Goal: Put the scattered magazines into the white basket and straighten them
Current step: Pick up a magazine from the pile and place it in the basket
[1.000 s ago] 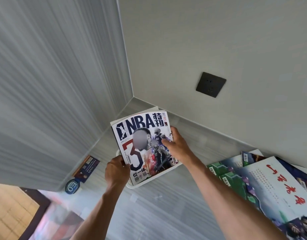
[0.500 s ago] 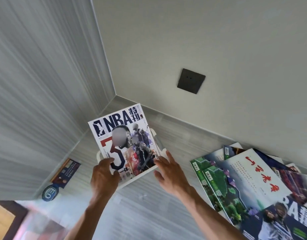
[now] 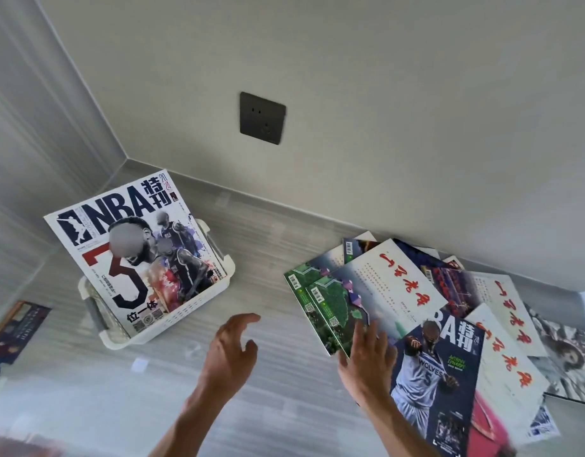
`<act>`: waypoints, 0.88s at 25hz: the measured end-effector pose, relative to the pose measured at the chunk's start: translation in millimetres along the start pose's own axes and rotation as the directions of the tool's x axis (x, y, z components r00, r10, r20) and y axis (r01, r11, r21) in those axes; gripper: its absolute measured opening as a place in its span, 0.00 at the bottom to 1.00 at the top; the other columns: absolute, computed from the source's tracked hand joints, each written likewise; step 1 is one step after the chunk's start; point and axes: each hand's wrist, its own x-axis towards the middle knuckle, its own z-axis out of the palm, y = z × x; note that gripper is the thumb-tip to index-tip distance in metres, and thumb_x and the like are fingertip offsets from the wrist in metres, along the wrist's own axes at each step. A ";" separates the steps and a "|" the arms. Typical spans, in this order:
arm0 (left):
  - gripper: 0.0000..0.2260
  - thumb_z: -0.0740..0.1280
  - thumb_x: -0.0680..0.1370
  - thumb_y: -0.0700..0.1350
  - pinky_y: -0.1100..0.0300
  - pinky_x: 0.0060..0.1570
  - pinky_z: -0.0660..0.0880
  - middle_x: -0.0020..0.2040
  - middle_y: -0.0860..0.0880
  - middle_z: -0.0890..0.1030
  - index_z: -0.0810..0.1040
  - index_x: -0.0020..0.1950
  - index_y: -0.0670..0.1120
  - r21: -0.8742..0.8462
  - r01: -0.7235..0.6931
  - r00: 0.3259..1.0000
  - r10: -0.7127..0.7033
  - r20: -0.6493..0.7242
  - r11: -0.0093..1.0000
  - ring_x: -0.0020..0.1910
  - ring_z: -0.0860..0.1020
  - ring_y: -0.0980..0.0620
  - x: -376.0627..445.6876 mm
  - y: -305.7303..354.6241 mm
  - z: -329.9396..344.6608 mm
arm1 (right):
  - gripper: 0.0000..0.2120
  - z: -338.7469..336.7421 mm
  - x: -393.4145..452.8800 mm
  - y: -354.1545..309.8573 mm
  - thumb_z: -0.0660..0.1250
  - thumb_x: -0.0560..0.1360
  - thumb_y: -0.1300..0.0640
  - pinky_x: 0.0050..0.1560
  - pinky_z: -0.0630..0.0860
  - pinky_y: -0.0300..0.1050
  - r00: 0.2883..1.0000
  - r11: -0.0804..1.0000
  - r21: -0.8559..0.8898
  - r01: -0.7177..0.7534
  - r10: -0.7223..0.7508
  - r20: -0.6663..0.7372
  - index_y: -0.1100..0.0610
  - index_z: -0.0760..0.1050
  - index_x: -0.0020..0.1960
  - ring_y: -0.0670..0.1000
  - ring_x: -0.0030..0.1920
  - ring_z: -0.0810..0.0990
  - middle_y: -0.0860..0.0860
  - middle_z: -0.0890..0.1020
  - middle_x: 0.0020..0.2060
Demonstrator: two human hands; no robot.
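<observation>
Just beyond the right hand (image 3: 367, 354), a loose fan of overlapping glossy magazines (image 3: 416, 308) lies scattered on the pale grey striped surface (image 3: 268, 265). That hand is spread open with straight fingers, its fingertips (image 3: 362, 328) resting on the near corner of a green-covered magazine (image 3: 327, 308) at the pile's left edge; it grips nothing. Against its right side lies a dark NBA magazine with a player in a white Wolves jersey (image 3: 439, 364), and past that white-covered magazines with red brush lettering (image 3: 502, 354).

Beside it, the left hand (image 3: 230, 352) hovers above the bare surface, fingers loosely curved and apart, holding nothing. Up and to the left of this hand sits the white slotted plastic basket (image 3: 192, 305), with a white NBA magazine bearing a large red-and-navy 3 (image 3: 136, 255) standing tilted inside it, its top leaning away from the hands. Beyond both hands, a dark square wall socket (image 3: 262, 117) is set in the beige wall.
</observation>
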 end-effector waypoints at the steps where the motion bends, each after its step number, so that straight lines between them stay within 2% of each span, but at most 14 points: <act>1: 0.20 0.65 0.72 0.32 0.58 0.55 0.76 0.59 0.48 0.82 0.79 0.62 0.45 -0.010 0.010 1.000 -0.010 0.022 1.000 0.57 0.79 0.51 -3.5 2.4 9.6 | 0.40 7.8 -3.6 9.8 0.58 0.76 0.37 0.76 0.53 0.62 0.998 1.000 -0.012 0.026 -0.026 0.053 0.51 0.43 0.79 0.61 0.78 0.47 0.56 0.45 0.80; 3: 0.19 0.65 0.73 0.34 0.61 0.54 0.75 0.60 0.49 0.82 0.79 0.62 0.46 -0.007 0.025 0.998 -0.025 0.056 1.000 0.57 0.79 0.52 -7.9 4.7 23.5 | 0.38 24.3 -16.1 14.9 0.56 0.76 0.35 0.76 0.54 0.60 0.985 0.990 0.021 0.136 -0.138 0.102 0.48 0.45 0.79 0.60 0.79 0.46 0.52 0.45 0.80; 5: 0.18 0.65 0.73 0.35 0.62 0.54 0.74 0.60 0.48 0.82 0.79 0.62 0.46 0.007 0.035 0.997 -0.035 0.066 0.999 0.57 0.79 0.51 -6.7 9.7 32.2 | 0.35 32.4 -39.5 11.5 0.57 0.75 0.35 0.75 0.56 0.60 0.959 0.969 0.059 0.240 -0.246 0.144 0.45 0.52 0.78 0.60 0.79 0.48 0.48 0.48 0.80; 8: 0.21 0.65 0.73 0.39 0.56 0.58 0.72 0.63 0.47 0.78 0.74 0.66 0.48 0.142 0.122 0.986 -0.136 0.094 0.982 0.61 0.75 0.47 2.0 10.4 45.3 | 0.31 31.8 -72.3 10.5 0.66 0.68 0.35 0.65 0.73 0.58 0.893 0.896 0.069 0.440 -0.444 0.077 0.43 0.71 0.69 0.60 0.74 0.66 0.46 0.65 0.76; 9: 0.24 0.65 0.72 0.42 0.52 0.60 0.70 0.65 0.47 0.75 0.69 0.68 0.49 0.258 0.192 0.963 -0.233 0.137 0.947 0.62 0.72 0.45 4.3 10.0 50.7 | 0.29 32.9 -77.9 13.1 0.66 0.68 0.36 0.66 0.73 0.55 0.866 0.868 0.098 0.488 -0.495 0.073 0.42 0.73 0.68 0.58 0.74 0.66 0.43 0.65 0.75; 11: 0.27 0.66 0.71 0.46 0.48 0.59 0.70 0.63 0.45 0.70 0.63 0.69 0.50 0.398 0.318 0.894 -0.412 0.178 0.861 0.62 0.69 0.43 4.9 5.6 62.4 | 0.27 34.2 -79.2 19.5 0.61 0.72 0.37 0.74 0.62 0.48 0.851 0.851 0.232 0.472 -0.509 0.134 0.39 0.68 0.71 0.50 0.78 0.54 0.37 0.56 0.77; 12: 0.27 0.66 0.71 0.48 0.49 0.59 0.70 0.61 0.44 0.70 0.63 0.68 0.49 0.373 0.377 0.873 -0.460 0.162 0.848 0.61 0.69 0.42 5.5 1.6 66.9 | 0.27 33.7 -76.6 21.7 0.59 0.73 0.39 0.74 0.59 0.43 0.849 0.842 0.301 0.448 -0.506 0.151 0.39 0.68 0.71 0.47 0.78 0.52 0.36 0.55 0.77; 14: 0.24 0.70 0.71 0.51 0.54 0.53 0.73 0.56 0.44 0.76 0.68 0.64 0.48 0.181 0.515 0.834 -0.539 0.121 0.838 0.57 0.73 0.43 10.5 -5.1 65.7 | 0.24 28.9 -68.8 21.2 0.60 0.73 0.41 0.68 0.56 0.28 0.866 0.830 0.381 0.407 -0.483 0.126 0.41 0.71 0.69 0.43 0.76 0.57 0.36 0.62 0.75; 15: 0.20 0.72 0.71 0.51 0.57 0.47 0.73 0.51 0.46 0.79 0.72 0.60 0.48 0.027 0.584 0.799 -0.581 0.154 0.811 0.53 0.76 0.44 14.9 -6.4 62.7 | 0.24 24.6 -65.5 20.5 0.61 0.73 0.41 0.61 0.55 0.21 0.875 0.829 0.413 0.378 -0.466 0.133 0.42 0.73 0.67 0.42 0.74 0.61 0.36 0.66 0.73; 16: 0.14 0.72 0.71 0.48 0.60 0.42 0.73 0.46 0.48 0.82 0.77 0.54 0.47 -0.121 0.632 0.765 -0.593 0.251 0.765 0.48 0.78 0.46 17.7 -5.0 60.6 | 0.23 20.9 -62.9 20.3 0.62 0.72 0.41 0.56 0.53 0.18 0.878 0.830 0.431 0.354 -0.454 0.154 0.43 0.74 0.66 0.41 0.71 0.64 0.37 0.70 0.70; 17: 0.07 0.71 0.72 0.44 0.61 0.39 0.73 0.44 0.48 0.83 0.80 0.49 0.48 -0.207 0.641 0.754 -0.555 0.352 0.739 0.45 0.79 0.46 17.8 -1.8 61.2 | 0.22 18.8 -61.7 20.9 0.63 0.71 0.41 0.53 0.53 0.18 0.875 0.831 0.441 0.338 -0.450 0.178 0.43 0.75 0.64 0.40 0.69 0.66 0.37 0.71 0.67; 18: 0.05 0.67 0.74 0.42 0.60 0.40 0.72 0.44 0.47 0.84 0.80 0.47 0.49 -0.212 0.592 0.779 -0.485 0.398 0.777 0.44 0.79 0.45 17.3 2.8 64.2 | 0.21 18.2 -62.0 21.4 0.63 0.70 0.41 0.52 0.55 0.18 0.870 0.829 0.450 0.330 -0.452 0.195 0.43 0.76 0.62 0.39 0.67 0.67 0.35 0.72 0.65; 20: 0.11 0.60 0.75 0.39 0.55 0.43 0.75 0.46 0.43 0.84 0.79 0.52 0.49 -0.168 0.426 0.868 -0.350 0.353 0.889 0.46 0.81 0.41 15.8 16.4 72.2 | 0.19 20.0 -63.1 22.5 0.64 0.68 0.42 0.53 0.59 0.19 0.853 0.804 0.489 0.340 -0.482 0.201 0.43 0.77 0.58 0.35 0.66 0.66 0.25 0.67 0.62; 22: 0.16 0.59 0.75 0.38 0.58 0.41 0.76 0.47 0.48 0.85 0.77 0.58 0.53 -0.146 0.221 0.949 -0.178 0.260 0.964 0.43 0.82 0.47 8.0 26.7 68.0 | 0.18 16.5 -63.7 21.8 0.67 0.66 0.44 0.56 0.65 0.24 0.839 0.765 0.590 0.259 -0.481 0.255 0.40 0.77 0.57 0.36 0.64 0.70 0.24 0.69 0.60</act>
